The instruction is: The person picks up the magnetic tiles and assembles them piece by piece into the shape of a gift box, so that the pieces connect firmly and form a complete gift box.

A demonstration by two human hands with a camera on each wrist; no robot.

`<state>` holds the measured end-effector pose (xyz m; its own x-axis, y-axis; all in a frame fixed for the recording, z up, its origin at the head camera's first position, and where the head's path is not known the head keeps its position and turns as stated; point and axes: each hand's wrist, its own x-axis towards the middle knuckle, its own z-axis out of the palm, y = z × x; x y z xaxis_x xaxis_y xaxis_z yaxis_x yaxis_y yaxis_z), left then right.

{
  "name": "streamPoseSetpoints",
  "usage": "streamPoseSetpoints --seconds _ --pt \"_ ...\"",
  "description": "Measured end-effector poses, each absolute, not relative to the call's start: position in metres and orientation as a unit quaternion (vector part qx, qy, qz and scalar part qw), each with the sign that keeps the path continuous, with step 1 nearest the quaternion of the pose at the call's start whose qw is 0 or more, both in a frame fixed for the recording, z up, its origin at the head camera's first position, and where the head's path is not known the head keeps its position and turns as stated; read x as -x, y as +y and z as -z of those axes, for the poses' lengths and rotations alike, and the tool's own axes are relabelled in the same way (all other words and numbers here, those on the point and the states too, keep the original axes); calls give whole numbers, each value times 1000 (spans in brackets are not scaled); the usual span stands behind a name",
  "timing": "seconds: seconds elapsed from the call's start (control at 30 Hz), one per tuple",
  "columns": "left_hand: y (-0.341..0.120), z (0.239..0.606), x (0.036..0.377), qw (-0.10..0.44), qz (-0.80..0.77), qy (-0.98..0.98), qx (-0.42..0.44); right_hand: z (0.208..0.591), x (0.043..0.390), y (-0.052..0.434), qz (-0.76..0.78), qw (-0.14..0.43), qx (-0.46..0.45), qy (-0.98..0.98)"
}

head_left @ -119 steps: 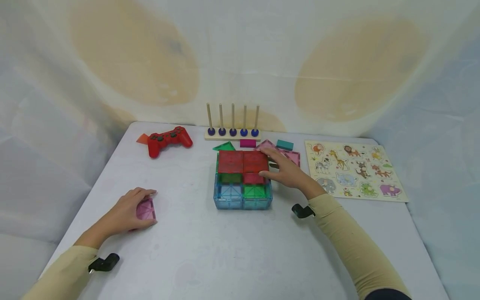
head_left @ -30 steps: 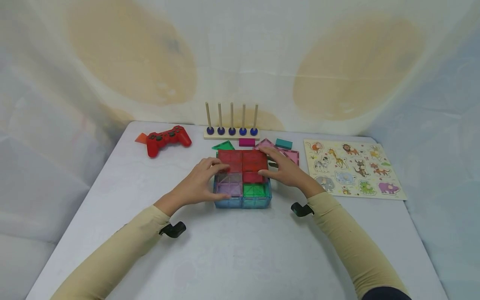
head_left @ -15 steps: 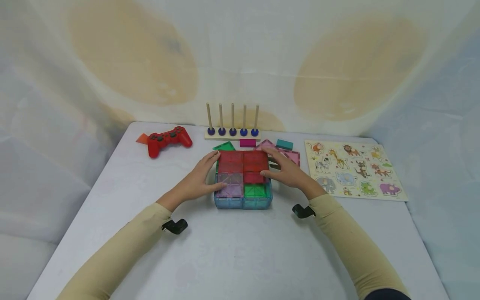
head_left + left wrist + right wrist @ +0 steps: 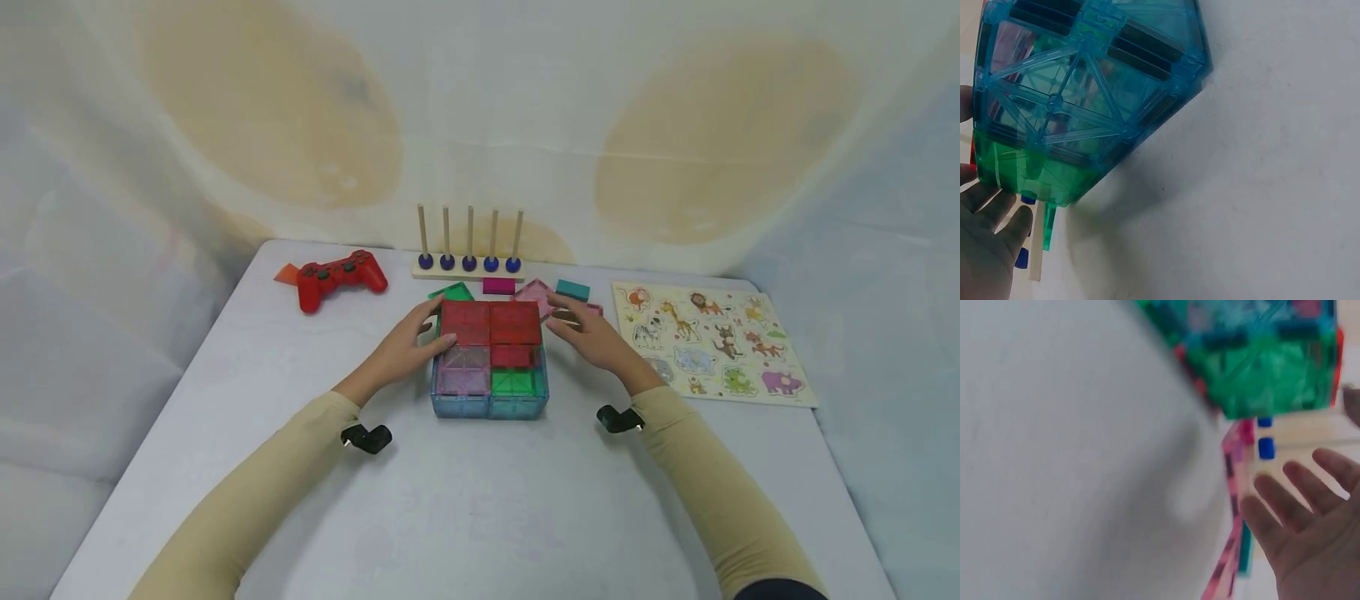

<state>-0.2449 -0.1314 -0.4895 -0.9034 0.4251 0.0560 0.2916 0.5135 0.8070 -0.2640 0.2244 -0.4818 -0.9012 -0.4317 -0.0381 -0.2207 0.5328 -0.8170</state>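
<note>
A low box of see-through magnetic tiles (image 4: 460,407) stands mid-table, with blue and green walls. On its top lie red tiles (image 4: 466,322) and a purple tile (image 4: 462,382); the front right cell shows green inside. My left hand (image 4: 397,350) rests against the box's left side, thumb at the top edge and fingers relaxed. In the left wrist view those fingers (image 4: 1015,226) lie near the green wall. Just off the right side is my right hand (image 4: 600,342), holding nothing. The right wrist view shows its fingers (image 4: 1288,503) spread, apart from the box.
Behind the box are a green triangle tile (image 4: 453,291), pink tiles (image 4: 534,293), a magenta block (image 4: 498,286) and a teal block (image 4: 573,290). A peg rack (image 4: 468,273) stands at the back. A red game controller (image 4: 341,279) lies left, an animal puzzle board (image 4: 708,387) right.
My left hand brought the purple tile from the left onto the box's front left cell and let it go, then slid back to the side. My right hand has come off the box, rightward.
</note>
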Motion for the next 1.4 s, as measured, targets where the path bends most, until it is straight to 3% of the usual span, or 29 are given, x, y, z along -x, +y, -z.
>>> streamPoseSetpoints --seconds 0.2,0.6,0.97,1.4 --pt "-127 491 251 75 -484 850 -194 492 280 232 372 73 157 912" --pt "-124 488 252 90 -505 841 -174 501 315 208 224 37 131 965" --pt "-124 489 253 99 -501 843 -169 501 318 191 157 30 101 982" --pt "-124 485 249 92 -511 835 -181 487 303 202 204 26 143 968"
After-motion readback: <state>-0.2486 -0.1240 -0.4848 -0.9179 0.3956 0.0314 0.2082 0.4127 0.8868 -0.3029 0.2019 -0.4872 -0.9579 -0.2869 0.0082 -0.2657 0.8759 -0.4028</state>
